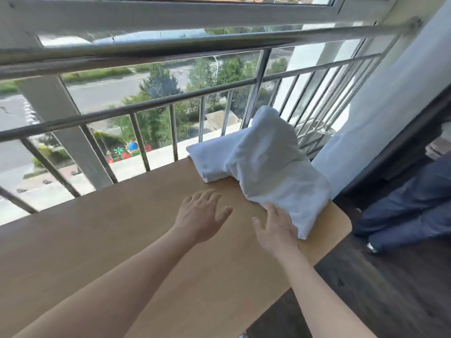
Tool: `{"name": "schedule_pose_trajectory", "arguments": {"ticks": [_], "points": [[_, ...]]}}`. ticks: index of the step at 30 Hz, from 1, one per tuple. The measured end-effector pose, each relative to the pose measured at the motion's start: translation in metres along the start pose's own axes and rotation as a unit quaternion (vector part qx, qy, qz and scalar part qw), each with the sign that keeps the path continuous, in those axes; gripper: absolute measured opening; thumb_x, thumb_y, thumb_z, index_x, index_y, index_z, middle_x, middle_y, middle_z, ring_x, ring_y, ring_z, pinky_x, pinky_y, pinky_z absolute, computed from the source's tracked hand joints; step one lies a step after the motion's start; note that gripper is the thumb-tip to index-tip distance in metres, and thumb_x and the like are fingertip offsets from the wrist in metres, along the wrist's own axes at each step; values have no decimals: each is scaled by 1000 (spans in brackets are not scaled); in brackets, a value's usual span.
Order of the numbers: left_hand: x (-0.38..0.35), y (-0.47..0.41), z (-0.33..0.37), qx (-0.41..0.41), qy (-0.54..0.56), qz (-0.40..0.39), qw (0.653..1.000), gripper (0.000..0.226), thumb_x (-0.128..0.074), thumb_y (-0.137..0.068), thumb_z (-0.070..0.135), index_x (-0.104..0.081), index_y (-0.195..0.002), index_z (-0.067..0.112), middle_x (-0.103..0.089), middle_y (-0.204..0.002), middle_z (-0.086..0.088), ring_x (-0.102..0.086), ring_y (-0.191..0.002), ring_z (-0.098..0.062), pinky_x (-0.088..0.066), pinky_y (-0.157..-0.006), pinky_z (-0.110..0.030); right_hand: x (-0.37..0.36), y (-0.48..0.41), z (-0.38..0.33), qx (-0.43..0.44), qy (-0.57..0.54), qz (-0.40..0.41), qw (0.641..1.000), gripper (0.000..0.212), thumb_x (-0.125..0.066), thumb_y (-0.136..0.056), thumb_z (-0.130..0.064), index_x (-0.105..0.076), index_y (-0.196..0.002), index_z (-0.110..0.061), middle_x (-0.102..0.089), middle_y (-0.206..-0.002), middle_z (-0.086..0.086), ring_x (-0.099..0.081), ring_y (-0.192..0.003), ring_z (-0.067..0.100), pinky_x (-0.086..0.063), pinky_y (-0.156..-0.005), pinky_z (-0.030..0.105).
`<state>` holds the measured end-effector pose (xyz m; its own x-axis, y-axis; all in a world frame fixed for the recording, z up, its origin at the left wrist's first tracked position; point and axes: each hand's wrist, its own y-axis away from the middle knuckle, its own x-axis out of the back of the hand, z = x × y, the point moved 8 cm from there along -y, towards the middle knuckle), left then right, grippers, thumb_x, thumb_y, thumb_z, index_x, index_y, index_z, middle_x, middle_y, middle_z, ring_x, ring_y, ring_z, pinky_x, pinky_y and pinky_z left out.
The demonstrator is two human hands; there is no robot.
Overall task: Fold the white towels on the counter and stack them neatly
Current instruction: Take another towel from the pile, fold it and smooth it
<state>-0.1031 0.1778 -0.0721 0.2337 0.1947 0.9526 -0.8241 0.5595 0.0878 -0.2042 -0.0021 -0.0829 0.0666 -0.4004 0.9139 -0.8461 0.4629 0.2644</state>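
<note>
A heap of white towels point(266, 164) lies at the far right end of the wooden counter point(122, 240), bunched up and leaning against the railing. One folded part point(210, 159) sticks out to the left under the heap. My right hand point(275, 228) is spread flat with its fingertips touching the heap's near left edge. My left hand point(200, 213) hovers with fingers apart over the bare wood, just left of the towels, holding nothing.
A metal railing point(146, 106) with vertical bars runs along the counter's far edge, glass and a street view behind it. A white wall or curtain point(380, 113) stands right of the towels. A person's dark trouser legs point(412, 206) are at the right on the dark floor.
</note>
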Motion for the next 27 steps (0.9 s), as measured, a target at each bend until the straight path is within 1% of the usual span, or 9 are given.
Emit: {"name": "schedule_pose_trajectory", "arguments": {"ticks": [6, 9, 12, 16, 19, 21, 23, 24, 27], "points": [[-22, -78, 39, 34, 28, 17, 999, 66, -36, -94, 68, -41, -144, 26, -40, -153, 3, -36, -142, -21, -30, -111, -37, 5, -76, 71, -64, 21, 0, 998, 77, -41, -97, -62, -9, -158, -28, -5, -165, -1, 0, -151, 39, -27, -112, 61], [-32, -125, 42, 87, 68, 23, 994, 80, -43, -91, 70, -29, -152, 20, -25, -161, -6, -23, -149, -27, -25, -118, -41, 5, -112, 108, -110, 14, -11, 994, 82, -42, -93, -69, -7, -157, -31, 9, -164, 2, 7, -148, 44, -23, -112, 66], [-35, -169, 38, 141, 96, 53, 984, 95, -43, -88, 74, -17, -157, 14, -13, -165, -13, -12, -153, -29, -16, -122, -43, 6, -146, 139, -157, -25, -7, 987, 83, -41, -91, -72, -10, -155, -29, 15, -161, 5, 4, -146, 48, -25, -111, 67], [-37, -217, 34, 178, 116, 69, 975, 103, -44, -85, 78, -18, -157, 9, -27, -161, -12, -25, -149, -29, -22, -121, -42, 10, -181, 166, -212, -96, 14, 972, 86, -40, -90, -74, -7, -155, -29, 13, -162, 10, -5, -145, 51, -20, -113, 64], [-43, -236, 38, 197, 104, 90, 971, 99, -47, -79, 83, -32, -148, 13, -47, -142, -11, -44, -132, -33, -38, -107, -46, 9, -194, 169, -233, -130, 43, 963, 87, -43, -87, -77, -10, -153, -32, 8, -159, 10, -11, -142, 52, -21, -111, 65], [-47, -238, 43, 209, 107, 117, 965, 93, -45, -72, 88, -41, -132, 18, -54, -121, -4, -52, -118, -32, -45, -92, -45, 11, -196, 171, -233, -141, 91, 958, 83, -52, -84, -75, -20, -150, -33, -1, -156, 9, -16, -139, 50, -26, -108, 62], [-57, -237, 47, 230, 133, 114, 957, 82, -46, -63, 94, -39, -112, 28, -49, -96, 9, -58, -103, -28, -42, -74, -40, 16, -194, 172, -223, -149, 151, 951, 76, -60, -84, -69, -34, -145, -32, -14, -152, 9, -25, -134, 48, -35, -102, 57], [-62, -237, 49, 237, 148, 107, 954, 78, -47, -60, 95, -35, -105, 33, -44, -88, 15, -58, -98, -26, -38, -70, -38, 18, -193, 173, -216, -154, 179, 947, 72, -63, -84, -66, -41, -142, -31, -19, -150, 10, -30, -130, 47, -39, -98, 55], [-68, -237, 57, 239, 174, 122, 948, 80, -52, -53, 99, -38, -102, 37, -42, -77, 22, -56, -84, -21, -36, -66, -36, 22, -192, 178, -203, -175, 231, 935, 56, -68, -87, -54, -51, -133, -27, -32, -143, 13, -40, -119, 46, -43, -86, 47]]}}
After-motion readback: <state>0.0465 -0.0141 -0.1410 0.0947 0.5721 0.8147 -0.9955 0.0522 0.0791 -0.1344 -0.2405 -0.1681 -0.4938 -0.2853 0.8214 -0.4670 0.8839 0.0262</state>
